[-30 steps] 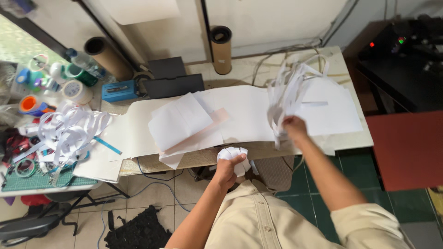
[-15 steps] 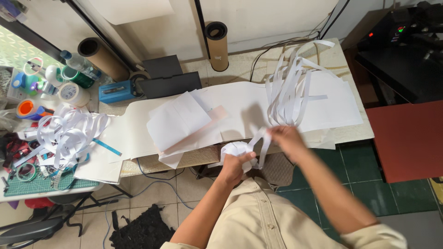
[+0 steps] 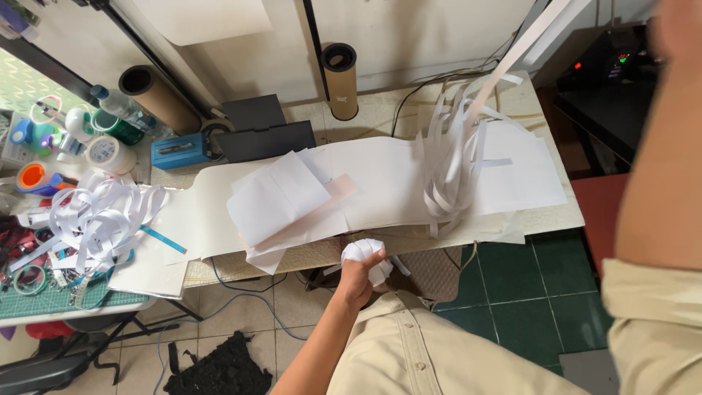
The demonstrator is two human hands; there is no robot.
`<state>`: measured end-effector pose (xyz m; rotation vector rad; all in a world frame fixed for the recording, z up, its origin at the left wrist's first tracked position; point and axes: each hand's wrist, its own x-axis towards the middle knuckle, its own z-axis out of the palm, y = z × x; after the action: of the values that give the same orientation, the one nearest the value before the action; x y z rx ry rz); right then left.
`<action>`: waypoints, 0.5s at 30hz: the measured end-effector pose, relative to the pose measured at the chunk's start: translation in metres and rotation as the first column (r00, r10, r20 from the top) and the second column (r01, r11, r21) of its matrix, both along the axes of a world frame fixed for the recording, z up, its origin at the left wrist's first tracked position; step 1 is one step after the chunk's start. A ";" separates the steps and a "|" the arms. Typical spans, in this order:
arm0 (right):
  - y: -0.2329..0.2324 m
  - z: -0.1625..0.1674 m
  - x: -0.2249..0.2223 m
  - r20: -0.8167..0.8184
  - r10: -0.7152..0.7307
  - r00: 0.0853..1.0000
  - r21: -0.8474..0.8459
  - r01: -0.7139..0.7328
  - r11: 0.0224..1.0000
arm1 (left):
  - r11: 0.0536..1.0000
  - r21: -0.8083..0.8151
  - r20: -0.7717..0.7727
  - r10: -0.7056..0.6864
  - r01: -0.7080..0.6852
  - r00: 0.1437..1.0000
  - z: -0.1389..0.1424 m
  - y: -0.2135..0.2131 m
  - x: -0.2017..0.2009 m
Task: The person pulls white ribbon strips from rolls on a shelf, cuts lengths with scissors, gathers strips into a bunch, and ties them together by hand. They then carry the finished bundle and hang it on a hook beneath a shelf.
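Raised right hand (image 3: 676,29) lifts paper strips (image 3: 453,157) above the cluttered table (image 3: 380,110).

matt paper strips (image 3: 453,164), crumpled paper ball (image 3: 365,256)

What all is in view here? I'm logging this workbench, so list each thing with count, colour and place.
crumpled paper ball: one, white, at the table's near edge, in the left hand's grip
long paper strips: one bunch, white, rising from the right part of the table toward the upper right
flat paper sheets: several, white, overlapping mid-table
loose pile of paper strips: one, white, left end
cardboard tubes: two, brown, at the back by the wall
small box: one, blue, back left
tape rolls: several, mixed colours, far left
cutting mat: one, green, near left corner
left hand: closed on the ball
right hand: blurred at the top right corner; grip unclear
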<state>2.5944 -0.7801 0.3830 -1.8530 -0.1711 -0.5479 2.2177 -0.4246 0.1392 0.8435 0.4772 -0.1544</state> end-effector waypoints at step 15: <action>0.140 -0.318 -0.279 -0.804 0.283 0.523 0.040 -0.427 0.903 | 0.993 0.117 0.104 -0.029 0.017 0.994 -0.001 -0.016 0.013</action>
<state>2.3150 -0.6398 0.0649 -1.9747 0.0188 0.6470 2.2305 -0.4409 0.1379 0.9663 0.3800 -0.1037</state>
